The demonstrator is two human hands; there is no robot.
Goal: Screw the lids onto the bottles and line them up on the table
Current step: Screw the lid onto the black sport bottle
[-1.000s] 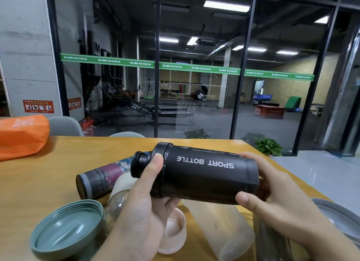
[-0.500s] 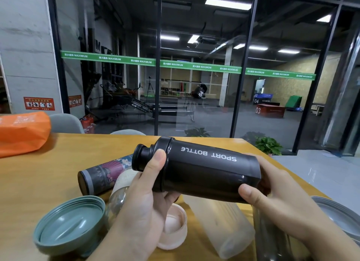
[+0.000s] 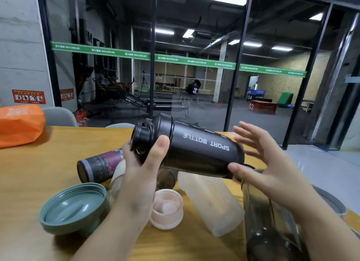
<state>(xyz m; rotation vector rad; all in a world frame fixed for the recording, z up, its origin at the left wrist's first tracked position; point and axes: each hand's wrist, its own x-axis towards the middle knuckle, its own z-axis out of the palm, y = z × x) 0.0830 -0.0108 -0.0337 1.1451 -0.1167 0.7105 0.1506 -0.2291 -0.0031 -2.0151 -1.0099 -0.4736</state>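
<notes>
Your left palm and the fingers behind the black bottle [image 3: 196, 153] are hidden; only the thumb shows across its lid [image 3: 152, 132]. Can't tell how far the lid is seated. The clear bottle [image 3: 270, 221] at lower right is cut off by the frame edge, and the grey rim [image 3: 331, 200] beyond it is mostly out of view.

Your left hand [image 3: 140, 179] is clamped on the lid end of the black bottle, which is held off the table [image 3: 39, 167], tilted, lid up-left, base down-right. Your right hand [image 3: 266, 163] has fingers spread and straight; the thumb tip touches the base edge, the other fingers are clear of the bottle.

Under and around the bottle: patterned bottle [image 3: 101, 165] lying on its side to the left, green lid [image 3: 74, 208] upside down at near left, pink lid [image 3: 167, 208] beside your left wrist, frosted bottle [image 3: 210, 202] lying under the black one. Orange bag [image 3: 19, 124] at far left.
</notes>
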